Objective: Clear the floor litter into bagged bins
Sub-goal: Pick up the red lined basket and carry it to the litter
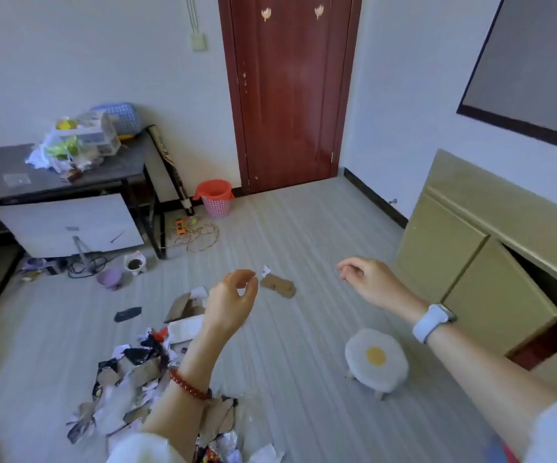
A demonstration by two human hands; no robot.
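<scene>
Hovering: 2 hands, left hand (233, 295) & right hand (367, 279), 1 bin (215, 198).

- Litter pile (130, 379) lies near left on the floor (303, 245).
- Bin (216, 198) stands far, left of the door (290, 91).
- Stool (376, 360) sits near right, beside the cabinet (464, 262).
- Desk (53, 175) stands far left.

one head-worn wide-angle view looks forward and down across the grey striped floor (303, 329) toward the far dark red wooden door (290, 95), both raised hands close below.
</scene>
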